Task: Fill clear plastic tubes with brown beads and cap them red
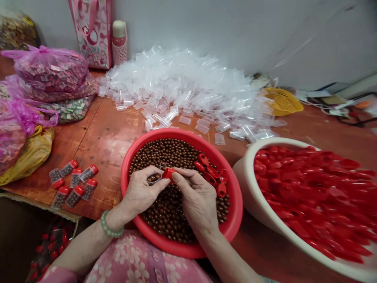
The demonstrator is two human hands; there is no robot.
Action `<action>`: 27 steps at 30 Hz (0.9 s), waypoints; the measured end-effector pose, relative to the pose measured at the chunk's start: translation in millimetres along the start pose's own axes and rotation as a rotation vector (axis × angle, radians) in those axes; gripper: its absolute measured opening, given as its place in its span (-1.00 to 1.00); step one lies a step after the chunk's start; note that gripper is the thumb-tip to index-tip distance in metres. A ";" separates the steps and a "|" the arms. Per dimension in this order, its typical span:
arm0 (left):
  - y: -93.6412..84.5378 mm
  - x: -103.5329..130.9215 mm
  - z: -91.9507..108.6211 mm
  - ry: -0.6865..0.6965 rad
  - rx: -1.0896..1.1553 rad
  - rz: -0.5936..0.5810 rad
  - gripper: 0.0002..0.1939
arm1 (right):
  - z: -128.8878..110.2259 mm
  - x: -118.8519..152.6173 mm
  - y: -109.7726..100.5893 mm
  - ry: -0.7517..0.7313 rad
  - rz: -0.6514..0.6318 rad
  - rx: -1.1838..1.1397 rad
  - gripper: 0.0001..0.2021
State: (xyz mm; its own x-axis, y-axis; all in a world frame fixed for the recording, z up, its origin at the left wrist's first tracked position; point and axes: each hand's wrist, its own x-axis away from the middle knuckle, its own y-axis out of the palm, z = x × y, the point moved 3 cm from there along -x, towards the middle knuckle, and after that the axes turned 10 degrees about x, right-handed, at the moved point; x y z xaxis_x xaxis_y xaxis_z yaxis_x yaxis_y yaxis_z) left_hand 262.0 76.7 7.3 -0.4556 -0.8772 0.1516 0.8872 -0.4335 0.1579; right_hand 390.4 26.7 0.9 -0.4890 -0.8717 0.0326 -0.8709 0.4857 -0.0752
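Over a red basin [125, 161] of small brown balls [165, 151], my two hands come close together. My left hand [141, 188] is closed round a clear plastic container [153, 179] with brown balls inside. Pinched in my right hand [198, 194] is a red cap [168, 173], right beside the container's mouth; whether they touch I cannot tell. Several loose red caps [212, 171] lie on the balls at the basin's right side. Filled containers with red caps [75, 192] rest on the table to the left.
A white tub [250, 177] heaped with red caps stands at right. Behind the basin is a pile of clear empty containers [188, 86], with a yellow basket [282, 102] beside it. Pink bags [50, 70], a tote bag [91, 35] and a flask [119, 43] stand at back left.
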 end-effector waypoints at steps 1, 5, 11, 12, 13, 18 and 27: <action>0.4 0.2 0.0 0.004 -0.011 0.001 -0.85 | -2.0 1.2 1.2 -0.032 0.017 0.029 -0.88; 1.4 1.5 -2.1 -0.028 0.000 -0.008 -0.85 | -3.1 7.4 3.2 -0.114 0.033 0.145 -0.86; -0.3 -0.1 -2.1 -0.072 0.071 -0.066 -0.85 | -11.4 1.9 -4.7 -0.251 -0.075 0.274 -0.84; -1.2 0.0 -0.7 -0.083 0.085 -0.081 -0.84 | -15.3 -1.7 -7.0 -0.265 -0.090 0.284 -0.84; -2.3 0.5 1.2 -0.094 0.095 -0.098 -0.83 | -19.8 -5.5 -9.2 -0.275 -0.101 0.291 -0.84; -7.0 5.8 15.6 -0.044 0.028 -0.182 -0.83 | -42.0 -18.6 -10.9 -0.361 -0.167 0.299 -0.80; -2.0 -2.4 14.4 -0.097 0.183 -0.292 -0.84 | -45.6 -19.6 -0.5 -0.356 -0.259 0.216 -0.85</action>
State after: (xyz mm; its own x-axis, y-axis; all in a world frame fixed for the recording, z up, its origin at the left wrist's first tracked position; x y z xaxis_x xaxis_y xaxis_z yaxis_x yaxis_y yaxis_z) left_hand 260.3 82.7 20.7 -0.7004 -0.6943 0.1654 0.6951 -0.6109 0.3790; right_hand 398.2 46.6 45.7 -0.1773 -0.9486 -0.2622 -0.9132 0.2579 -0.3155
